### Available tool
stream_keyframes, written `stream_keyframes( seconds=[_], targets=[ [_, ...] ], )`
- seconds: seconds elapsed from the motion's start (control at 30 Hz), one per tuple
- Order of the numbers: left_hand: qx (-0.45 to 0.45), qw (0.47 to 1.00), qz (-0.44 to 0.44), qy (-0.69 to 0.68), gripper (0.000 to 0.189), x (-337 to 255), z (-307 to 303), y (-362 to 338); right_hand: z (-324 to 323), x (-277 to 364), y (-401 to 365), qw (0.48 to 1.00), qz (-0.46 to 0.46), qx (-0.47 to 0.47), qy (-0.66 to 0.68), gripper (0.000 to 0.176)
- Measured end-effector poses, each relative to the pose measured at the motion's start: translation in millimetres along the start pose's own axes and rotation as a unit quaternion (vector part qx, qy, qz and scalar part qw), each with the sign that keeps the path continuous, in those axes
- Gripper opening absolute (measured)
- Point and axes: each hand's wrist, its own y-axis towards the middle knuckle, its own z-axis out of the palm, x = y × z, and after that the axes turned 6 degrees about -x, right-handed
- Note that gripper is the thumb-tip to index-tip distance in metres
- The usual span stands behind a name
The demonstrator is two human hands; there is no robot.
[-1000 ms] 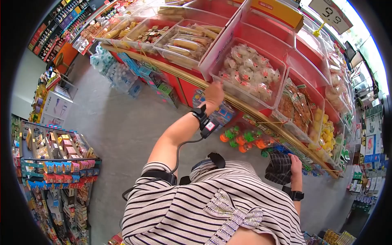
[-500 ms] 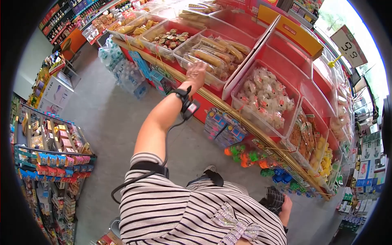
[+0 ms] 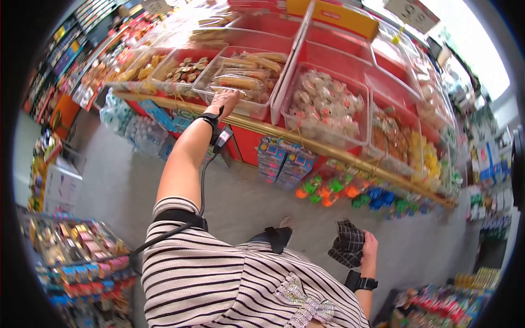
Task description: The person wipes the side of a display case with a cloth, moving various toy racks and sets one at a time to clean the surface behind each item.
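Note:
My left hand point(image 3: 225, 99) rests at the front rim of a clear plastic bin point(image 3: 252, 111), its fingers stretched out and holding nothing that I can see. Long packaged bread rolls point(image 3: 240, 82) in clear wrappers lie in that bin, just beyond the fingertips. Low on the right, my right hand point(image 3: 370, 247) is closed around a crumpled dark checked cloth point(image 3: 348, 244), away from the display. Part of that hand's grip is hidden by the cloth.
Neighbouring bins hold round wrapped items point(image 3: 325, 104) and brown packaged snacks point(image 3: 391, 134). A wooden rail point(image 3: 311, 143) edges the display, with boxed toys point(image 3: 284, 159) hanging below. Water bottles point(image 3: 145, 134) stand at left, and a snack rack point(image 3: 82, 246) is lower left.
The view has shifted, so the display sits further left. My left hand remains at the bread bin's front. My right hand has come up more into view with the checked cloth.

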Motion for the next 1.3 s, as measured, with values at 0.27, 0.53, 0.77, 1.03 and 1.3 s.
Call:
stream_keyframes(
  seconds=[0.27,0.53,0.77,1.03,1.3],
  targets=[
    [-0.013,1.0,0.003,0.016,0.032,-17.2,11.7,-9.8,51.6,-66.2,-126.8,0.991,0.135,-0.017,0.011,0.025],
    [-0.051,0.974,0.096,-0.198,0.035,10.9,-6.9,-13.0,67.2,-76.1,-170.3,0.983,0.119,-0.133,0.034,0.026],
    [-0.22,0.969,0.092,-0.062,0.04,211.3,-15.8,5.7,191.9,-57.5,-141.8,0.961,0.189,-0.115,0.169,0.029],
    [-0.145,0.973,0.113,-0.143,0.036,289.8,21.7,5.5,386.5,69.4,-90.2,0.967,0.153,0.01,0.204,0.032],
    [-0.136,0.972,0.129,-0.144,0.034,296.0,17.4,-8.8,440.0,111.6,-89.4,0.969,0.135,0.037,0.203,0.03]
  ],
)
